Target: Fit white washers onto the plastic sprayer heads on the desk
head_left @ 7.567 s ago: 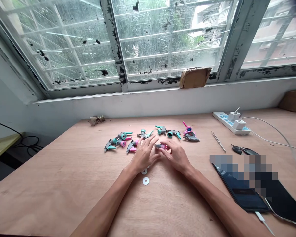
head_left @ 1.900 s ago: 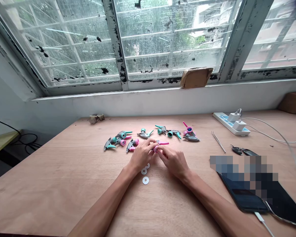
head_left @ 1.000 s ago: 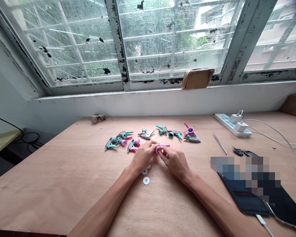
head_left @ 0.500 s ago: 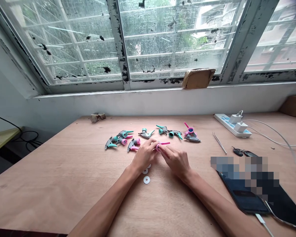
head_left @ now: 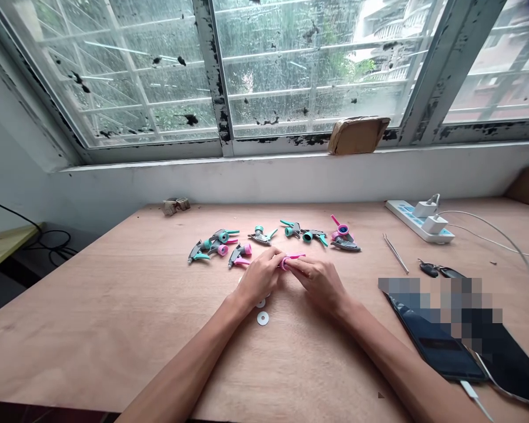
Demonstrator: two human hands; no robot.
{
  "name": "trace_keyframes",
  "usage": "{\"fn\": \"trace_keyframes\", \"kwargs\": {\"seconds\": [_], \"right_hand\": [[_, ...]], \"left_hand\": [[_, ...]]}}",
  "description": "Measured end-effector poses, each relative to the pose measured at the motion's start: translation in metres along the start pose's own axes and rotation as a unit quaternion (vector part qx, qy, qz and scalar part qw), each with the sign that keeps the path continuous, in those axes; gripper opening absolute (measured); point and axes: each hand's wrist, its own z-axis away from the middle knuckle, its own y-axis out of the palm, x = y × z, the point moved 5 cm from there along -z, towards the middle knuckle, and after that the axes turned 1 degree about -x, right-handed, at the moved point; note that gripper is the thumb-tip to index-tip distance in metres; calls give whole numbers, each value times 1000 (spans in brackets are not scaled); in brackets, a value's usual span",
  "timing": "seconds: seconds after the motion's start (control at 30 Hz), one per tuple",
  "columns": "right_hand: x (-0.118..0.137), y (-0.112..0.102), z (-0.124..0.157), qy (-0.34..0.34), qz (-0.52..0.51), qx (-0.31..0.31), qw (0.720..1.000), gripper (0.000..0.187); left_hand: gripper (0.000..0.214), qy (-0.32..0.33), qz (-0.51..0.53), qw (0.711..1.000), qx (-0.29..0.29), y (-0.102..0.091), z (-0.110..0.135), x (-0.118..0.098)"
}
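Between my two hands is a trigger spray head (head_left: 285,263) with a pink collar and pink trigger; its body is mostly hidden by my fingers. My left hand (head_left: 263,273) is closed around it from the left. From the right, my right hand (head_left: 320,279) has its fingers at the pink collar, pinched together; whether a small part sits in them is hidden. White ring washers (head_left: 263,318) lie on the table beside my left wrist, some partly covered by it. Beyond my hands, a grey spray head with a pink collar (head_left: 239,255) lies close to my left fingers.
More teal and pink spray heads (head_left: 260,236) lie in a loose arc at the back. To the right are tweezers (head_left: 395,254), sunglasses (head_left: 441,269), a power strip (head_left: 418,222) with plugs and cables, and a phone (head_left: 436,341) on a charging cable.
My hands stay together on the spray head. My right fingers have shifted slightly at the collar, showing more of the pink ring. The whole view has moved a little.
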Motion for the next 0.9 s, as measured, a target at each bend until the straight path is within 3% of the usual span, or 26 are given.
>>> {"fn": "trace_keyframes", "kwargs": {"seconds": [0.33,0.7,0.9], "right_hand": [[3,3,-3,-7,57,-33,998,25],[8,0,2,-42,97,-79,991,28],[8,-3,0,-50,107,-66,991,30]], "left_hand": [[32,-5,16,1000,-6,-5,-3,-2],[20,-8,-51,998,-21,-9,-3,-10],[22,-1,-77,997,-17,-11,-2,-13]]}}
